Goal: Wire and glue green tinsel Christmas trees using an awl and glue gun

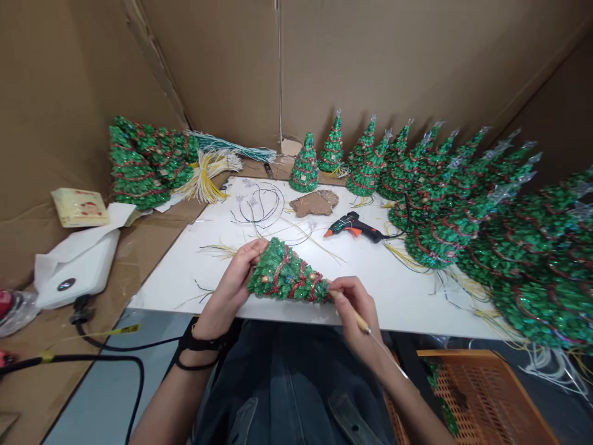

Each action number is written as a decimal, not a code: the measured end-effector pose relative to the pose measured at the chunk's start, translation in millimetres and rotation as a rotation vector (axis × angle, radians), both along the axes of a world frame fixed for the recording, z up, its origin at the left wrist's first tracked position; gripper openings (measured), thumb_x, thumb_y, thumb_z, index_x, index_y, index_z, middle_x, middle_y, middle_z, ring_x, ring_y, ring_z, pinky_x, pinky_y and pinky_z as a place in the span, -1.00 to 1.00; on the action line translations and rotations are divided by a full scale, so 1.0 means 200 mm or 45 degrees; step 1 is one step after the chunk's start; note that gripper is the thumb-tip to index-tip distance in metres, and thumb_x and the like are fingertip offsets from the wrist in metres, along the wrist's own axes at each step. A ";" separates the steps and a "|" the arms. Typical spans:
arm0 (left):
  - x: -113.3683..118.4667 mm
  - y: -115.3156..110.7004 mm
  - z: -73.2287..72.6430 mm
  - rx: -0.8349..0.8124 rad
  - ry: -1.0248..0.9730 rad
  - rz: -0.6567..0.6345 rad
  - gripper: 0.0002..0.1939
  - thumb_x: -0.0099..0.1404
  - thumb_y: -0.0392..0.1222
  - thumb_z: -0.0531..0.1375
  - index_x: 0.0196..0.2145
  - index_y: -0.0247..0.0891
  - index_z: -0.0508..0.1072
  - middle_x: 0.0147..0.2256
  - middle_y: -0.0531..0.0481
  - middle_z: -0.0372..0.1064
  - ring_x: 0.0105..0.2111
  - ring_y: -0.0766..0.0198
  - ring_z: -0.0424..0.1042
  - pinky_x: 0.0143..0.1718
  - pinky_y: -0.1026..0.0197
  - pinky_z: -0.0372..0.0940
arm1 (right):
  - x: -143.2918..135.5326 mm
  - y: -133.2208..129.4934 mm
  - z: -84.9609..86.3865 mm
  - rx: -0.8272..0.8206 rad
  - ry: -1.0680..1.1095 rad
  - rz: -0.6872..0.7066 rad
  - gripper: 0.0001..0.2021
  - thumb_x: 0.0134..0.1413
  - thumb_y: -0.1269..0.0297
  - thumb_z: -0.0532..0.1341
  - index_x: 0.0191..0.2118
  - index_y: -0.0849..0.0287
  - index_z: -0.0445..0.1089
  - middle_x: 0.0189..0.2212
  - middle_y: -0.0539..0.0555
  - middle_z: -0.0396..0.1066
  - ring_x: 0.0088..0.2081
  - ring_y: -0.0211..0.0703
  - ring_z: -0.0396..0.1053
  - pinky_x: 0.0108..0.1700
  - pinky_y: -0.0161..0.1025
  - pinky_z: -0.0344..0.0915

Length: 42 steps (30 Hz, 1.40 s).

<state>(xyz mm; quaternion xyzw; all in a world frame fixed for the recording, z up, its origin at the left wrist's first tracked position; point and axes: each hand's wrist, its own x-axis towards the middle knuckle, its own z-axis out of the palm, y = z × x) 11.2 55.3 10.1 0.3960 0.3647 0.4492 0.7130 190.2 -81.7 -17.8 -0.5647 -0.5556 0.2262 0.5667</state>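
Note:
A small green artificial Christmas tree (290,275) with red garland and gold beads lies on its side over the table's front edge. My left hand (238,272) is closed on its wide base. At the narrow tip, my right hand (354,309) is closed around a wooden-handled tool (362,322), its thin metal shaft pointing back along my forearm. The right fingertips are at the tree's tip; whether they also pinch it I cannot tell. Beyond the tree, a black and orange glue gun (354,227) rests on the white table (185,266).
Finished-looking trees (426,204) with clear stars crowd the right side. More trees (143,161) and wire bundles (213,173) are at the left. A cardboard piece (315,203) and loose wires (259,207) lie mid-table. An orange crate (491,395) stands below right; a white device (83,266) sits left.

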 end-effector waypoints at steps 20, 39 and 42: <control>0.02 0.00 -0.03 0.086 0.155 0.027 -0.72 0.04 -0.03 0.33 -0.55 -0.29 0.39 -0.63 0.12 0.22 -0.63 0.39 0.19 -0.58 0.34 0.11 | -0.03 0.00 -0.04 0.323 -0.252 0.096 -0.84 0.12 0.48 0.17 -0.36 0.06 0.22 -0.53 -0.11 0.31 -0.51 -0.30 0.33 -0.04 -0.08 0.42; 0.03 -0.02 -0.02 0.087 0.138 0.092 -0.73 0.05 -0.09 0.31 -0.60 -0.29 0.35 -0.64 0.12 0.19 -0.64 0.41 0.14 -0.60 0.35 0.09 | 0.02 0.01 -0.04 0.151 -0.918 0.127 -0.91 0.22 0.41 0.05 -0.27 0.15 0.28 0.02 0.36 0.39 -0.04 0.04 0.44 -0.10 -0.03 0.46; 0.03 -0.02 -0.01 0.093 0.140 0.135 -0.74 0.07 -0.13 0.29 -0.61 -0.28 0.33 -0.65 0.13 0.15 -0.66 0.43 0.11 -0.62 0.36 0.06 | 0.01 0.00 -0.04 0.112 -0.912 0.121 -0.91 0.23 0.40 0.05 -0.22 0.15 0.28 0.04 0.33 0.36 -0.04 0.03 0.42 -0.07 -0.04 0.44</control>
